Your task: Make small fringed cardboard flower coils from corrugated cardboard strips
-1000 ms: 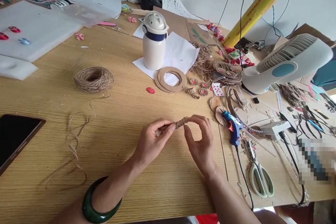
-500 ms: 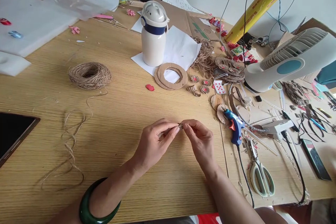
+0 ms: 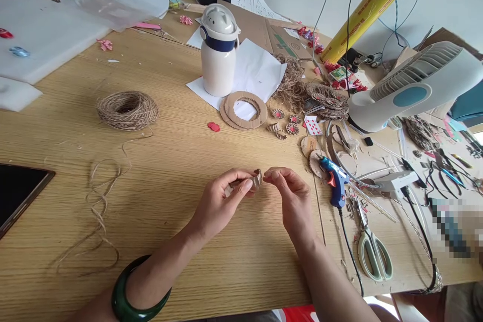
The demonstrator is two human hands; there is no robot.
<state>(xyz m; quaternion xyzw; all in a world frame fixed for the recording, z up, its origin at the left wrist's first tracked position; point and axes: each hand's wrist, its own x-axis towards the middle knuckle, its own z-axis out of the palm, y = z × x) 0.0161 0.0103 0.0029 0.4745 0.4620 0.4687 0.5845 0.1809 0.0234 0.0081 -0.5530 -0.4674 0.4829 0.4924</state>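
Observation:
Above the table's front part, my left hand [image 3: 221, 201] pinches a small strip of corrugated cardboard [image 3: 257, 179] between thumb and fingers. The strip is bent and its far end sticks up past my fingertips. Just right of it, my right hand [image 3: 294, 193] is closed in a pinch, with a narrow gap to the strip. Whatever lies between those fingertips is too small to make out. Beyond my hands lie rolled corrugated pieces [image 3: 273, 127], two red paper discs [image 3: 214, 127] and flat cardboard rings [image 3: 260, 115].
On the right are a blue glue gun [image 3: 338, 181], scissors [image 3: 375, 256], a white power strip [image 3: 398, 181] and a fan [image 3: 411, 85]. A white bottle [image 3: 219, 68] stands at the back. A twine coil [image 3: 128, 110] trails loose twine on the left, near a dark tablet [image 3: 22, 193].
My right hand has drawn slightly away to the right, so its fingertips are apart from my left hand's. The corrugated strip in my left hand now shows more plainly.

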